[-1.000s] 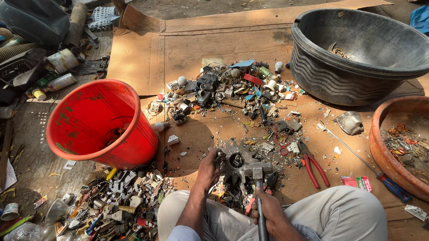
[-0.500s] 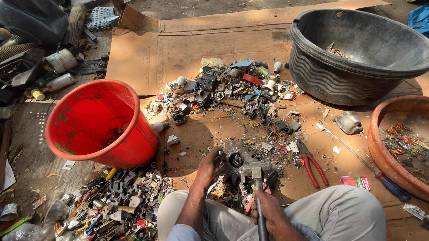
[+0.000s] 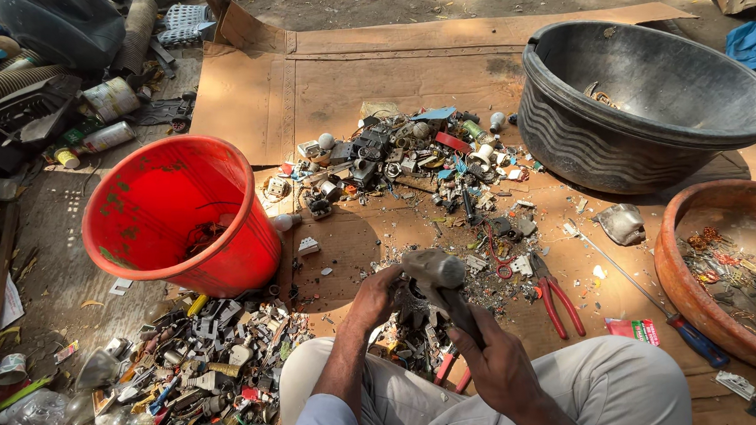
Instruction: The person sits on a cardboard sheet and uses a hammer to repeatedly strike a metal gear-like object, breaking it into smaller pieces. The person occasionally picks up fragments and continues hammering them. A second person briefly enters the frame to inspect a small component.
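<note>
My right hand [image 3: 498, 366] grips the handle of a grey hammer [image 3: 435, 272], whose head is raised just above the ground in front of my knees. My left hand [image 3: 375, 294] presses on a small dark metal part [image 3: 410, 304] lying on the cardboard [image 3: 440, 71] under the hammer head. The part is mostly hidden by the hammer and my fingers. Small broken scrap bits lie around both hands.
A red bucket [image 3: 180, 216] stands left, a big black tub [image 3: 648, 103] at the back right, a brown basin [image 3: 730, 272] of scrap at right. Red-handled pliers [image 3: 555, 298] and a screwdriver [image 3: 650, 306] lie right of my hands. Scrap piles [image 3: 410, 159] lie ahead and at lower left.
The hammer lay down on the part before; now its head is lifted and tilted up. My left hand stays on the part.
</note>
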